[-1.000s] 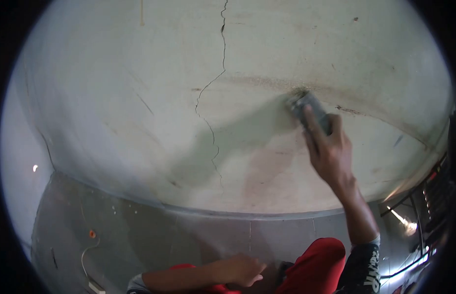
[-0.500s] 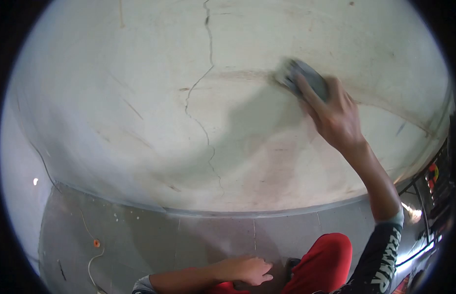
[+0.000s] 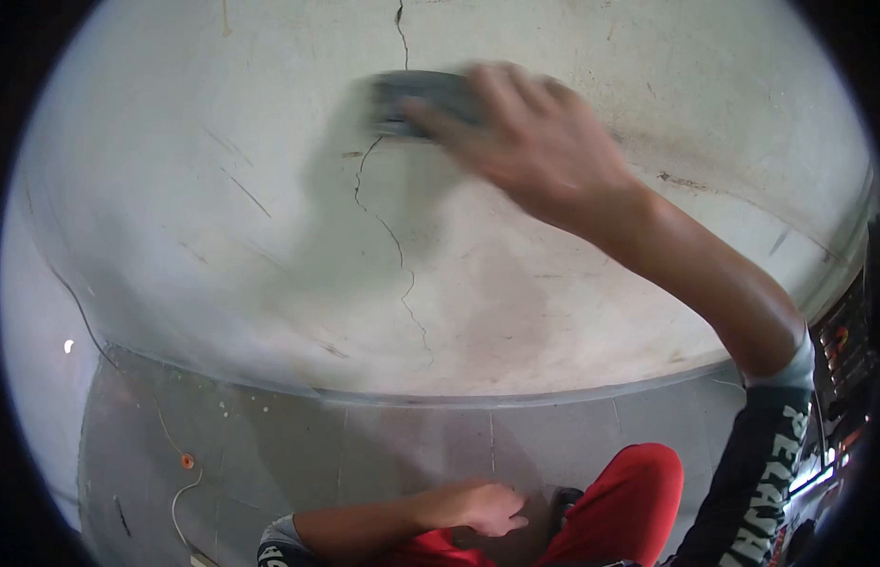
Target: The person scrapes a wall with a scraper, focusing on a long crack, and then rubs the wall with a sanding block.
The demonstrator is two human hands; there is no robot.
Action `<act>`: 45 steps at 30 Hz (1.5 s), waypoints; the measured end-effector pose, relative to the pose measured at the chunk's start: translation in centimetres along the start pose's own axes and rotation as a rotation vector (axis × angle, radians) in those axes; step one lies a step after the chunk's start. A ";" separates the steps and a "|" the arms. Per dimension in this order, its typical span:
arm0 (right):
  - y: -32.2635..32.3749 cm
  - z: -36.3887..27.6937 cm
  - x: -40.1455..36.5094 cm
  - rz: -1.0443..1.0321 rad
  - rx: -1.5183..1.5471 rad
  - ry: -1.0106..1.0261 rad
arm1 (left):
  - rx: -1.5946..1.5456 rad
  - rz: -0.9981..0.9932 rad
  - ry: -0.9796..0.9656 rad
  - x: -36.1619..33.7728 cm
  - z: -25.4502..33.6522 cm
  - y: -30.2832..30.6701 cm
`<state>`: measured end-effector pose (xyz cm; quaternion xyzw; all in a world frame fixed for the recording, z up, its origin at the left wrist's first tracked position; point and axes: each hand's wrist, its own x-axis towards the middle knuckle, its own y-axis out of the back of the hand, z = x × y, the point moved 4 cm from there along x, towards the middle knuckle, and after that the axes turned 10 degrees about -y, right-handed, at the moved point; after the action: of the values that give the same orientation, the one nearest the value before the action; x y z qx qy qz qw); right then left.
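A pale wall (image 3: 223, 283) fills most of the view, with a thin crack (image 3: 402, 265) running down from its top edge. Below it lies a grey tiled floor (image 3: 364, 444). The right hand (image 3: 544, 151) reaches up near the wall's top edge, blurred, its fingers spread flat over a grey block (image 3: 416, 99) and pressing it against the wall, right over the crack. The left hand (image 3: 483, 507) rests on the floor beside a red trouser leg (image 3: 629, 501), fingers loosely bent. A white cable (image 3: 175, 506) lies toward the floor's left edge.
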<state>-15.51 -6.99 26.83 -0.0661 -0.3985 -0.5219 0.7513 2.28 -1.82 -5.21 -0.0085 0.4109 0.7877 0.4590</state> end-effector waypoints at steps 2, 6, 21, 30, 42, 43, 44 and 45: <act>0.0 3.1 -5.0 -0.034 0.006 -0.063 | -0.022 0.023 -0.010 -0.7 0.2 -0.2; 1.3 5.0 -8.8 -0.142 -0.054 -0.134 | 0.034 -0.042 -0.037 -2.0 1.3 0.0; 1.4 7.2 -8.8 -0.107 -0.054 -0.093 | -0.011 -0.034 -0.078 0.3 4.1 0.6; 1.4 -0.7 1.3 -0.018 -0.250 0.040 | -0.016 -0.021 0.032 0.8 2.3 0.1; 2.3 4.9 -7.4 -0.139 -0.288 -0.019 | 0.032 0.116 0.016 -2.8 2.2 -0.4; 2.3 4.6 -7.1 -0.139 -0.290 -0.015 | 0.032 0.119 0.012 -2.7 2.0 -0.3; 2.4 4.2 -7.0 -0.150 -0.347 -0.015 | 0.039 0.129 0.016 -2.4 1.9 -0.3; 2.5 4.0 -7.3 -0.165 -0.405 -0.019 | 0.046 0.132 0.021 -2.0 2.1 -0.4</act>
<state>-16.52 1.49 25.46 -0.1875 -0.2966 -0.6504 0.6737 4.49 -1.82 -3.24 0.0211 0.4333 0.8064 0.4019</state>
